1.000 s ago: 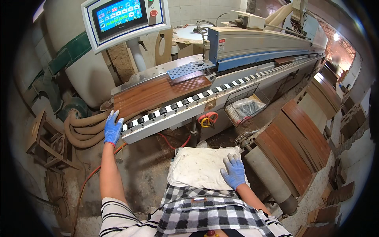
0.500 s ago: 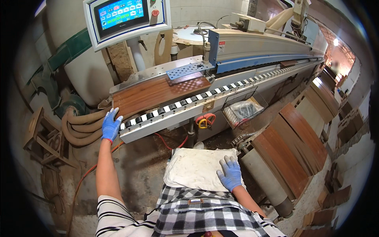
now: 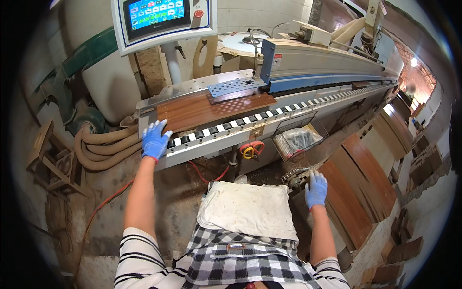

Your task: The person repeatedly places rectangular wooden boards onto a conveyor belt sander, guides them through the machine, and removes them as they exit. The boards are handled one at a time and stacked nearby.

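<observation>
On the bed of a long machine lies a reddish-brown wood-grain board (image 3: 187, 111), its far end partly beneath a blue perforated plate (image 3: 231, 87). My left hand (image 3: 155, 140), in a blue glove, is at the board's left end, next to the black-and-white roller track (image 3: 214, 130). Its fingers are stretched out against the board's end, not wrapped round it. My right hand (image 3: 316, 191), also gloved in blue, is off to the right with its fingers extended and nothing in it. It is nearest to the stacked brown panels (image 3: 351, 192); whether it touches them I cannot tell.
A control panel with a lit screen (image 3: 158, 13) stands at the back left. Thick ribbed hoses (image 3: 103, 151) and a wooden stool (image 3: 48, 161) are on the left. A wire basket (image 3: 301, 139) hangs under the track. A white cloth (image 3: 245, 207) covers my lap.
The board has slid rightward along the bed, my left hand following at its end. My right hand has left the white cloth and moved right toward the stacked panels.
</observation>
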`<state>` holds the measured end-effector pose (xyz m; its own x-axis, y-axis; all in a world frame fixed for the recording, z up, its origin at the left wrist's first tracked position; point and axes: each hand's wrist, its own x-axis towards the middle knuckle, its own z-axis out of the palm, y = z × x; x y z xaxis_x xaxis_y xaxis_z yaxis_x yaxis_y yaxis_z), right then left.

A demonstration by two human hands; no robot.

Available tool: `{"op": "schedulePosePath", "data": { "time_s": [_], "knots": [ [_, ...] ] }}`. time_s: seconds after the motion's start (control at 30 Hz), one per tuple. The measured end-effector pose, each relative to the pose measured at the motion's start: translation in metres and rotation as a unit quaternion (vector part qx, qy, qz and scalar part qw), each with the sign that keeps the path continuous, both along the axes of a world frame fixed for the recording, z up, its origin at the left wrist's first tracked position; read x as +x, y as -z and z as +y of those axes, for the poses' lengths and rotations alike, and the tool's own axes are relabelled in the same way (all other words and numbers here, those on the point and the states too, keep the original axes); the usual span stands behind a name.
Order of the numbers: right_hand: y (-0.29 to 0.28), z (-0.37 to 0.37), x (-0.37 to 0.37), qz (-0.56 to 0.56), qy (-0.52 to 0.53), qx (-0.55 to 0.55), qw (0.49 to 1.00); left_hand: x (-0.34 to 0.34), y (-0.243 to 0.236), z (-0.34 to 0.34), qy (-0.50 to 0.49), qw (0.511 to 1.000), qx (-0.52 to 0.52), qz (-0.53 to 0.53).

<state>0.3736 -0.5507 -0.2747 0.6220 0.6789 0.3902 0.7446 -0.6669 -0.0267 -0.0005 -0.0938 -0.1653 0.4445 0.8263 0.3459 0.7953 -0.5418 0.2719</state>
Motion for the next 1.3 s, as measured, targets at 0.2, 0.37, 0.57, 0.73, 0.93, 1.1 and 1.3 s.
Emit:
{"op": "schedulePosePath", "data": {
  "time_s": [0.2, 0.37, 0.57, 0.73, 0.93, 1.1, 1.3],
  "knots": [
    [0.018, -0.004, 0.052, 0.001, 0.007, -0.070, 0.998, 0.042, -0.011, -0.029, 0.008, 0.999, 0.036, 0.009],
    [0.016, -0.004, 0.041, -0.022, 0.028, -0.098, 0.994, 0.037, -0.009, -0.033, -0.006, 0.998, 0.061, 0.014],
    [0.010, -0.011, 0.016, -0.047, 0.026, -0.114, 0.992, 0.038, -0.005, -0.031, 0.002, 0.998, 0.063, 0.014],
    [0.007, -0.040, -0.053, -0.037, -0.083, 0.062, 0.994, 0.035, -0.005, -0.031, -0.004, 0.998, 0.061, 0.014],
    [0.078, -0.142, -0.045, 0.582, 0.211, 0.581, 0.528, 0.036, -0.002, -0.030, -0.004, 0.996, 0.087, 0.004],
    [0.087, -0.175, -0.029, 0.530, 0.296, 0.729, 0.318, 0.035, -0.002, -0.031, -0.004, 0.996, 0.088, 0.005],
    [0.111, -0.195, -0.023, 0.519, 0.220, 0.769, 0.302, 0.036, -0.002, -0.031, 0.000, 0.997, 0.082, 0.004]
  ]
}}
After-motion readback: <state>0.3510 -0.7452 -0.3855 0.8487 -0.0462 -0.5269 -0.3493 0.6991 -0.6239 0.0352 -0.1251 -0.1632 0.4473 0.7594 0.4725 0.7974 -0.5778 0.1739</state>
